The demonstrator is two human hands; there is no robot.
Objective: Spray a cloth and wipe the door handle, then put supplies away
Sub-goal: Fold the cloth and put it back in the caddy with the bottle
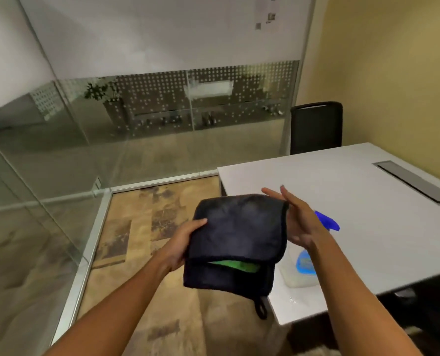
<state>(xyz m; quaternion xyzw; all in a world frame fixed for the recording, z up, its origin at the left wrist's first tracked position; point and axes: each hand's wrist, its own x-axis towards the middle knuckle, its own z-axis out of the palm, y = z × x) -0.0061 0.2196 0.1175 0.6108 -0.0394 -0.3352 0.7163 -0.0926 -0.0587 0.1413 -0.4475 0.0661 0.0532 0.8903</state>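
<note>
A folded cloth (235,240) is held in the middle, off the near left corner of the table (355,201), between the left hand (185,240) and the right hand (294,219). A spray bottle (307,255) stands on the table just right of the cloth. A chair (316,127) stands at the table's far side. A glass wall (162,111) runs along the left and far sides.

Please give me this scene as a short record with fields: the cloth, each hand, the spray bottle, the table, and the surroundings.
cloth: dark, folded, a green strip showing in the fold
left hand: grips the cloth's left edge
right hand: fingers spread, palm against the cloth's right edge
spray bottle: blue trigger and label, stands on the table, partly hidden by the right forearm
table: white, with a grey slot
surroundings: glass wall, black chair
</note>
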